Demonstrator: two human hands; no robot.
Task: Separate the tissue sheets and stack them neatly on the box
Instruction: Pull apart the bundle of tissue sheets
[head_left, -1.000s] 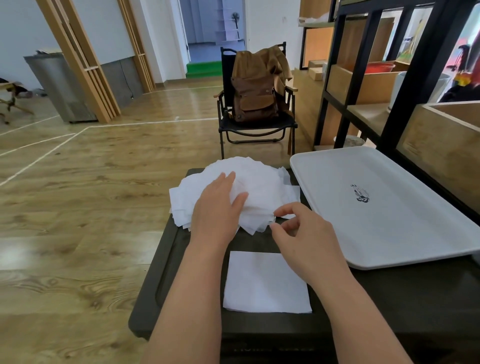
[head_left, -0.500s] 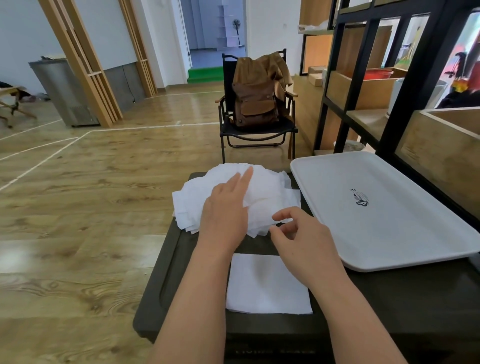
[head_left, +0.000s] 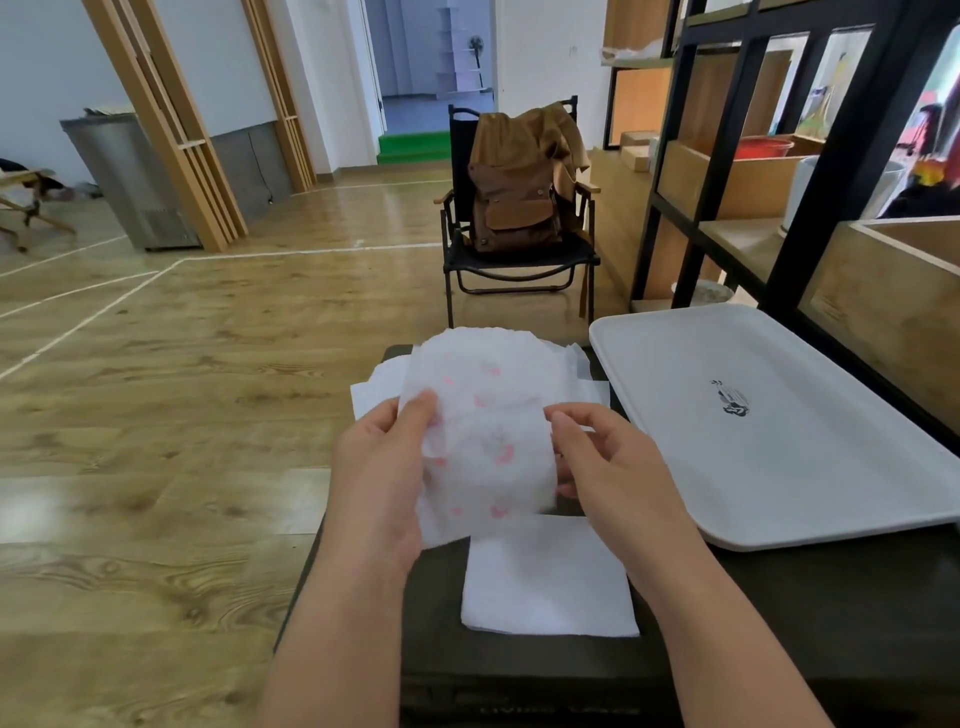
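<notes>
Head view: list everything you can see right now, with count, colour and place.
lifted tissue sheet: one, white with pink print, held up between both hands
tissue pile: one, white, far end of box
flat tissue sheet: one, white, near end of box
box: one, dark, under the tissues
tray: one, white, right, on box
chair: one, black, beyond box
backpack: one, brown, on chair
shelving: one, black frame, right
left hand: pinches sheet's left edge
right hand: pinches sheet's right edge
</notes>
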